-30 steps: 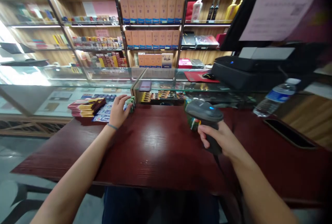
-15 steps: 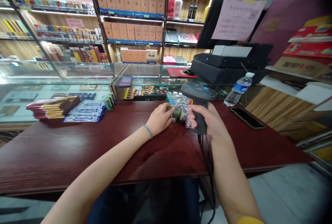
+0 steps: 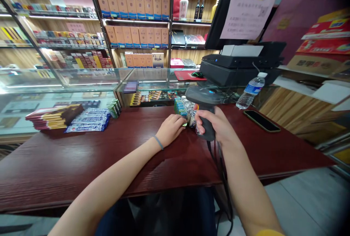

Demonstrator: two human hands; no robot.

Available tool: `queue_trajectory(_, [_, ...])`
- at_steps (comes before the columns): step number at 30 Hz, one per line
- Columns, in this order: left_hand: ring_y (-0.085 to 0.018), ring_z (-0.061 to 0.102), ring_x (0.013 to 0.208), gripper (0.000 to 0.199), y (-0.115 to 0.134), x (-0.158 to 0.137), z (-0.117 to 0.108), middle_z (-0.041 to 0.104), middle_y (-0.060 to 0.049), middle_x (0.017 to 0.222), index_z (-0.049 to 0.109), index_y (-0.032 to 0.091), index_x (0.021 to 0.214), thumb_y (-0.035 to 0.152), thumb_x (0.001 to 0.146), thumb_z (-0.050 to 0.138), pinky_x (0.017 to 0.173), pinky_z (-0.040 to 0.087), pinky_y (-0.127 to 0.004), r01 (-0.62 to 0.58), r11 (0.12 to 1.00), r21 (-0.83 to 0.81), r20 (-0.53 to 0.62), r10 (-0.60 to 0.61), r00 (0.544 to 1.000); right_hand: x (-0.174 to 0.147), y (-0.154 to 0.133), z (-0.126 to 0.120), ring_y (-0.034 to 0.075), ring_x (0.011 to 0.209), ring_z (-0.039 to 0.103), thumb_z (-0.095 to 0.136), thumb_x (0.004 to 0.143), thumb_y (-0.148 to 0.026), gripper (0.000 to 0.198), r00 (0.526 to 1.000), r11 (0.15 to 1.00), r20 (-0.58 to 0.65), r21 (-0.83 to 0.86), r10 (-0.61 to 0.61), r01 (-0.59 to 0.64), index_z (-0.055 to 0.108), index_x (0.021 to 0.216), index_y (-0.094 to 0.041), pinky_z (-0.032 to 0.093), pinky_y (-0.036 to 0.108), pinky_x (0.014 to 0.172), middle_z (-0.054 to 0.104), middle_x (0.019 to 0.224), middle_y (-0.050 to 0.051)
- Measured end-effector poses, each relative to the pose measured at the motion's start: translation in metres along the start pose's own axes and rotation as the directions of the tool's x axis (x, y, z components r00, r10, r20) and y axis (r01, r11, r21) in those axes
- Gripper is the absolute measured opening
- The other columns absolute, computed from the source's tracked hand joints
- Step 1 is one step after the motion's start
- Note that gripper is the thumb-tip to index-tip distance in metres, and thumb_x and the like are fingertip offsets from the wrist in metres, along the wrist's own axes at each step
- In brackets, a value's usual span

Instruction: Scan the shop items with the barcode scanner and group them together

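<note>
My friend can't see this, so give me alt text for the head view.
A person's right hand grips a scanner above a table; the left hand is at small green packs. Blue packets are left, a phone and water bottle right, stocked shelves behind.

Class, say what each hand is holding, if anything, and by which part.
The right hand grips the scanner by its handle. The left hand is at a small green item; whether it grips cannot be told.
</note>
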State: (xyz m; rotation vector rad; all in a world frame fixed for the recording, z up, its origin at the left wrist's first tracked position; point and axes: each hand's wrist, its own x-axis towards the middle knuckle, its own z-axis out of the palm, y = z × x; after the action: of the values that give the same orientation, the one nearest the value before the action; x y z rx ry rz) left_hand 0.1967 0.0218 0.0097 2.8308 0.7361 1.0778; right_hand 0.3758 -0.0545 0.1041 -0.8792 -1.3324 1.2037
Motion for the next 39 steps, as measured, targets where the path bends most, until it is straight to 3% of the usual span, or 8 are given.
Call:
queue_trajectory(5, [-0.022, 0.058, 0.103, 0.038, -0.011, -0.005, -0.032, 0.061, -0.009, 0.111, 0.053, 0.02, 0.132, 0.023, 0.094, 0.057, 0.095, 0.051, -0.038, 0.078, 0.997, -0.019, -0.057, -0.079, 0.995, 0.001, 0.004, 0.002, 0.009, 0.038, 0.049, 0.069, 0.086, -0.035, 0.019, 1.0, 1.0, -0.016, -0.009, 0.014, -0.015, 0.06, 0.096, -0.021, 0.039, 0.022, 0.039, 0.056, 0.059, -0.007])
queue_trajectory(13, [-0.02, 0.061, 0.105, 0.022, -0.076, -0.07, -0.115, 0.066, -0.006, 0.108, 0.062, 0.022, 0.112, 0.025, 0.09, 0.063, 0.095, 0.051, -0.037, 0.218, 0.975, -0.035, -0.223, -0.22, 0.95, -0.002, 0.013, 0.022, 0.009, 0.039, 0.049, 0.07, 0.084, -0.037, 0.021, 0.999, 0.996, -0.044, -0.09, 0.024, -0.027, 0.06, 0.077, -0.02, 0.04, 0.024, 0.04, 0.055, 0.058, -0.004])
queue_trajectory(16, [-0.019, 0.063, 0.103, 0.022, -0.096, -0.093, -0.125, 0.066, -0.006, 0.108, 0.062, 0.021, 0.109, 0.029, 0.088, 0.065, 0.091, 0.053, -0.035, 0.342, 0.934, -0.106, -0.278, -0.358, 0.891, -0.001, 0.019, 0.029, 0.01, 0.04, 0.049, 0.07, 0.083, -0.04, 0.028, 0.999, 0.991, -0.036, -0.127, 0.037, -0.041, 0.055, 0.07, -0.02, 0.04, 0.024, 0.041, 0.055, 0.057, -0.003])
queue_trajectory(20, [-0.019, 0.067, 0.098, 0.025, -0.106, -0.102, -0.129, 0.068, -0.006, 0.105, 0.062, 0.02, 0.106, 0.032, 0.085, 0.067, 0.088, 0.055, -0.033, 0.47, 0.84, -0.272, -0.282, -0.537, 0.795, 0.0, 0.027, 0.037, 0.01, 0.039, 0.049, 0.07, 0.084, -0.041, 0.026, 0.998, 0.988, 0.005, -0.141, 0.062, -0.061, 0.06, 0.094, -0.019, 0.039, 0.024, 0.041, 0.057, 0.058, -0.004])
queue_trajectory(26, [-0.019, 0.069, 0.095, 0.032, -0.105, -0.097, -0.129, 0.07, -0.005, 0.101, 0.062, 0.019, 0.105, 0.033, 0.078, 0.073, 0.089, 0.054, -0.033, 0.509, 0.687, -0.518, -0.248, -0.691, 0.679, 0.0, 0.04, 0.042, 0.01, 0.039, 0.051, 0.068, 0.087, -0.043, 0.027, 0.99, 0.967, 0.098, -0.242, 0.105, -0.078, 0.058, 0.091, -0.019, 0.039, 0.024, 0.045, 0.057, 0.058, -0.004])
queue_trajectory(32, [-0.014, 0.067, 0.08, 0.036, -0.098, -0.087, -0.129, 0.071, -0.005, 0.093, 0.065, 0.014, 0.101, 0.031, 0.074, 0.079, 0.066, 0.058, -0.023, 0.489, 0.251, -0.835, 0.03, -0.867, 0.497, -0.001, 0.043, 0.042, 0.011, 0.041, 0.052, 0.067, 0.087, -0.043, 0.027, 0.993, 0.935, 0.101, -0.354, 0.066, -0.026, 0.057, 0.079, -0.019, 0.041, 0.026, 0.048, 0.059, 0.058, -0.003])
queue_trajectory(36, [-0.011, 0.069, 0.075, 0.021, -0.092, -0.081, -0.134, 0.071, -0.006, 0.09, 0.067, 0.013, 0.098, 0.023, 0.08, 0.075, 0.064, 0.059, -0.018, 0.434, -0.11, -0.894, 0.283, -0.89, 0.357, -0.004, 0.045, 0.045, 0.013, 0.043, 0.052, 0.064, 0.089, -0.045, 0.033, 0.992, 0.869, 0.114, -0.495, 0.053, 0.011, 0.053, 0.067, -0.021, 0.043, 0.028, 0.052, 0.056, 0.048, -0.002])
queue_trajectory(39, [-0.01, 0.069, 0.068, 0.016, -0.091, -0.08, -0.137, 0.069, -0.004, 0.08, 0.068, 0.014, 0.095, 0.021, 0.082, 0.073, 0.062, 0.06, -0.017, 0.382, -0.286, -0.879, 0.389, -0.893, 0.227, -0.005, 0.049, 0.049, 0.016, 0.042, 0.053, 0.064, 0.087, -0.044, 0.029, 0.993, 0.814, 0.1, -0.581, 0.061, 0.009, 0.055, 0.069, -0.023, 0.044, 0.03, 0.051, 0.056, 0.045, -0.002])
